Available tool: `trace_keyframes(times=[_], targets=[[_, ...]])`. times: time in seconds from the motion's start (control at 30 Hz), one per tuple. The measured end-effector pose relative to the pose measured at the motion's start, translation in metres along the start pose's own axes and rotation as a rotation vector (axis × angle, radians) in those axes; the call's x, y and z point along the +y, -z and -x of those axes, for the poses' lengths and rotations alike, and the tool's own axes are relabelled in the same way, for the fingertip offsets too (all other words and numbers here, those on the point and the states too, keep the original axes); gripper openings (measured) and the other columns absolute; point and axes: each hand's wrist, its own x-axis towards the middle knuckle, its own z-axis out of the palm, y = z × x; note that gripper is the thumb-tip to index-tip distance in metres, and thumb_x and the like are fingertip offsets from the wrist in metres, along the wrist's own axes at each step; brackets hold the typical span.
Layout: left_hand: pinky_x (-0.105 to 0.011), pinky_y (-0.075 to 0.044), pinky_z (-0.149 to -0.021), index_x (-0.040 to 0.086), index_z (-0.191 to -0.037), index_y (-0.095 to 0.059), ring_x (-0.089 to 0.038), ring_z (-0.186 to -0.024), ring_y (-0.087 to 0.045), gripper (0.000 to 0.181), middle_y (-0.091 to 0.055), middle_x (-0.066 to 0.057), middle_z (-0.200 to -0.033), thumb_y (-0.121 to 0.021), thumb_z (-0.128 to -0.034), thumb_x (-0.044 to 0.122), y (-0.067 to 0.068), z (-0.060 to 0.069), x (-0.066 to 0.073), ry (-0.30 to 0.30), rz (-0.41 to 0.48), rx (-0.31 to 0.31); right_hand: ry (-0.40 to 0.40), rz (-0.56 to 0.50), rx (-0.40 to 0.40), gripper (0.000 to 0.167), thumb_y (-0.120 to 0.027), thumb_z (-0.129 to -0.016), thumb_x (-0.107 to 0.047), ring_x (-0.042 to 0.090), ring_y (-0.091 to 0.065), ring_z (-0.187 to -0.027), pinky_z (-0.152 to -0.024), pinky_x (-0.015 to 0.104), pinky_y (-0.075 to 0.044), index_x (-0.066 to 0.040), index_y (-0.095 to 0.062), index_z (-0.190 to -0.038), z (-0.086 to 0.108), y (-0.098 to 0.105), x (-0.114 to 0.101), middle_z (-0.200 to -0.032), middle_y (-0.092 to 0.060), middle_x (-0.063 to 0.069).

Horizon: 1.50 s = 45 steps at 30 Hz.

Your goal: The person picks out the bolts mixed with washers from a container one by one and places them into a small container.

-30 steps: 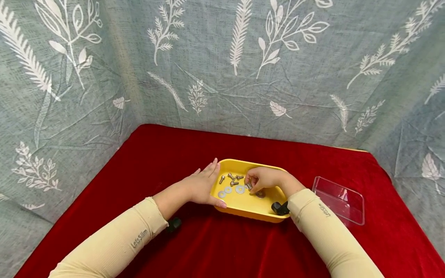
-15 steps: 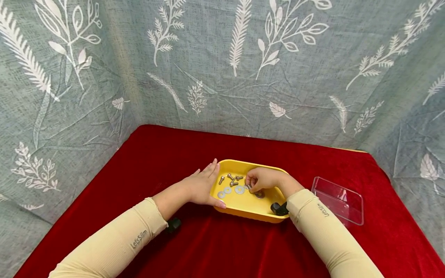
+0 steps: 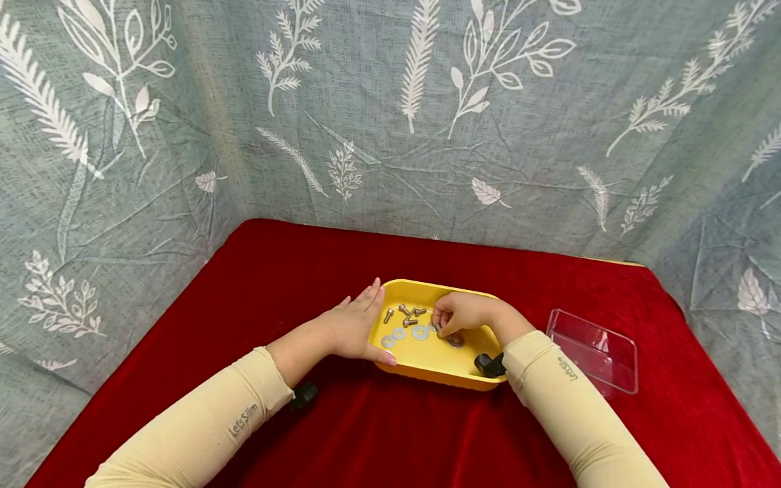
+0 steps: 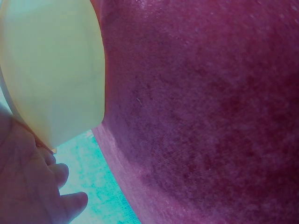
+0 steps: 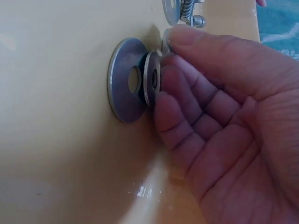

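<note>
In the head view, a yellow tray [image 3: 427, 359] holds several bolts [image 3: 411, 322] and several flat washers [image 3: 419, 333]. My left hand [image 3: 350, 332] lies along the tray's left end, fingers straight, thumb over the front rim; the left wrist view shows its fingers [image 4: 60, 175] against the tray wall. Inside the tray, my right hand [image 3: 465, 313] has curled fingers and pinches a washer [image 5: 166, 41], mostly hidden by the thumb and fingertips. Beside those fingertips, a smaller washer [image 5: 152, 79] leans close to a larger washer [image 5: 124, 86] on the tray floor.
A clear plastic box [image 3: 594, 352] stands to the right of the tray. Red cloth [image 3: 293, 271] covers the table, and a patterned curtain [image 3: 366, 135] hangs behind it. Black wrist camera parts [image 3: 489, 364] show by the right wrist.
The right fingers have shifted slightly, and less of the metal piece at their tips shows now. My left hand and the tray stay in place.
</note>
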Motion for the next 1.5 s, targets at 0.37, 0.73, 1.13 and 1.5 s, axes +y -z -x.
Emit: trace_keyframes(times=[0.37,0.73,1.13,1.5], targets=[[-0.047,-0.013,-0.110,0.003,-0.145,0.005,-0.022,-0.140,0.001,0.131,0.012,-0.012,-0.152,-0.048,-0.0584,0.085,0.001,0.004,0.001,-0.001,0.006,0.002,0.072,-0.071,0.071,0.012,-0.067,-0.081,-0.005,0.014,-0.053,-0.070,-0.065,0.026,-0.045,-0.003,-0.062,-0.092,0.008,0.012,-0.009,-0.077,-0.061,0.002],[-0.047,-0.014,-0.110,0.003,-0.146,0.005,-0.021,-0.140,0.002,0.132,0.011,-0.012,-0.152,-0.045,-0.0573,0.087,-0.001,0.003,-0.002,-0.004,-0.018,0.000,0.105,-0.074,0.140,0.011,-0.067,-0.081,-0.005,0.016,-0.055,-0.075,-0.071,0.029,-0.047,-0.006,-0.062,-0.091,0.027,0.029,-0.022,-0.079,-0.061,0.003],[-0.047,-0.014,-0.109,0.003,-0.146,0.005,-0.021,-0.140,0.002,0.133,0.010,-0.012,-0.152,-0.045,-0.0562,0.088,-0.001,0.000,-0.003,-0.007,-0.017,0.003,0.109,-0.071,0.201,0.017,-0.067,-0.082,-0.006,0.021,-0.057,-0.078,-0.071,0.027,-0.050,0.001,-0.061,-0.096,0.063,0.056,-0.027,-0.082,-0.061,0.005],[-0.047,-0.014,-0.110,0.004,-0.146,0.005,-0.020,-0.140,0.002,0.132,0.012,-0.011,-0.152,-0.045,-0.0568,0.087,0.000,0.000,-0.002,0.002,-0.029,-0.008,0.067,-0.048,0.290,0.015,-0.067,-0.082,-0.008,0.020,-0.056,-0.079,-0.071,0.026,-0.049,-0.002,-0.061,-0.095,0.092,0.071,-0.014,-0.082,-0.060,0.006]])
